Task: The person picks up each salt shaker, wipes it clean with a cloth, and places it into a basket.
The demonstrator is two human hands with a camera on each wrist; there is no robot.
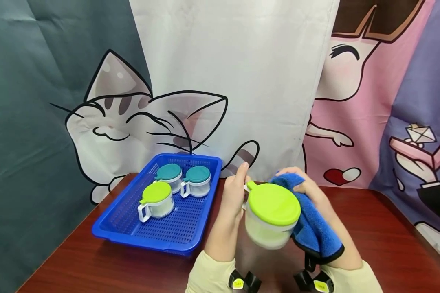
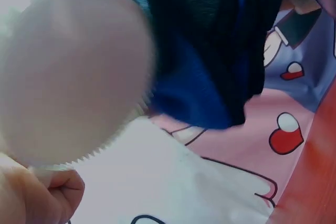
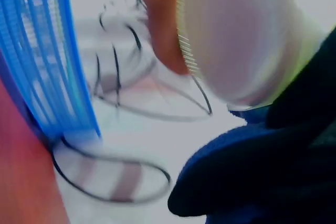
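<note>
In the head view my left hand [image 1: 234, 194] grips the white handle of a clear seasoning jar [image 1: 273, 205] with a lime-green lid, thumb pointing up. The jar is off the table and tilted, its lid facing the head camera. A blue towel [image 1: 313, 226] with a dark edge is held in my right hand [image 1: 311, 191], against the jar's right side. The left wrist view shows the jar's round base [image 2: 79, 77] close up, with the towel [image 2: 194, 82] beside it. Some right-hand fingers are hidden behind the towel.
A blue perforated basket [image 1: 143, 243] stands on the red-brown table [image 1: 73, 260] at the left. Inside it are a lime-lidded jar [image 1: 157, 199] and two teal-lidded jars [image 1: 169, 173]. A cartoon-printed curtain [image 1: 234, 61] hangs behind the table.
</note>
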